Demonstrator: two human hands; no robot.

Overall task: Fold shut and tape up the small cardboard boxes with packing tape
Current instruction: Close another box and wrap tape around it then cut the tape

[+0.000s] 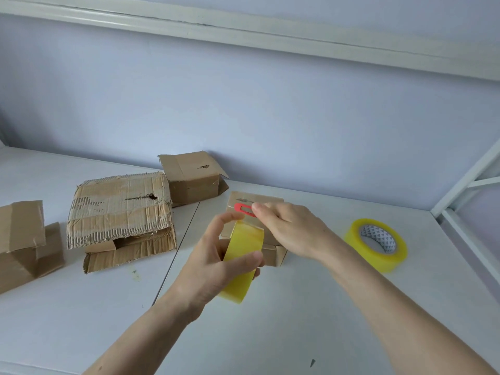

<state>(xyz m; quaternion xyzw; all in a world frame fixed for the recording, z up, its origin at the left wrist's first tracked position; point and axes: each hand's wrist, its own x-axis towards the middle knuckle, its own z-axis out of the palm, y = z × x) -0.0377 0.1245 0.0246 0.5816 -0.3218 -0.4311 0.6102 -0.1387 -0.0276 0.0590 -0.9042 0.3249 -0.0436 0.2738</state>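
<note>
Boxes — four; tape rolls — two, one held.

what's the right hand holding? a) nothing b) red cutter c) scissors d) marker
b: the right hand pinches a small red cutter above the tape roll that the left hand grips, in front of a small box.

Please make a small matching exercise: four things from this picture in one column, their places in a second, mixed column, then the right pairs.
1. red cutter
2. held tape roll
3. spare tape roll
4. torn big box

a. lying on the table, right side
b. in the left hand
c. on the table, left of the hands
d. in the right hand

Pairs: 1-d, 2-b, 3-a, 4-c
</note>
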